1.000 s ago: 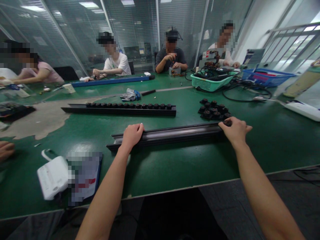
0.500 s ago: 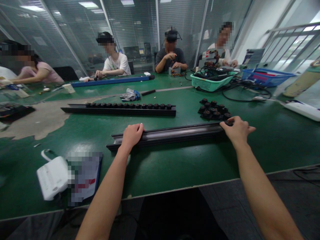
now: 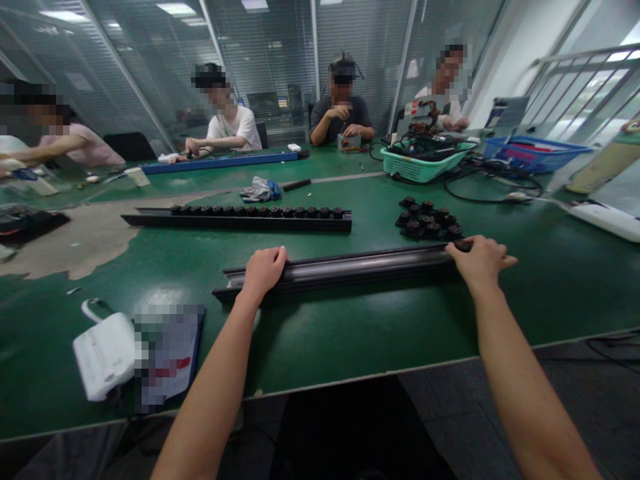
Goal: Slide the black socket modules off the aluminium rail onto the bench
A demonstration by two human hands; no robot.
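Note:
A long black metal channel rail lies in front of me on the green table, its open groove facing up. My left hand is wrapped over the rail near its left end. At the other end, my right hand is closed, thumb and fingers pinching a small black part at the rail's tip. My fingers hide much of that part. Just behind the right hand sits a cluster of small black parts. Farther back on the left lies a second black rail, with a row of similar black parts along it.
A crumpled glove and a black strip lie behind the rails. A white device and a blue-edged packet are at the left front. Green and blue baskets stand at the back right. Several people work across the table.
My right hand has shifted slightly to the right along the rail's end. The left hand and the rail stay where they were.

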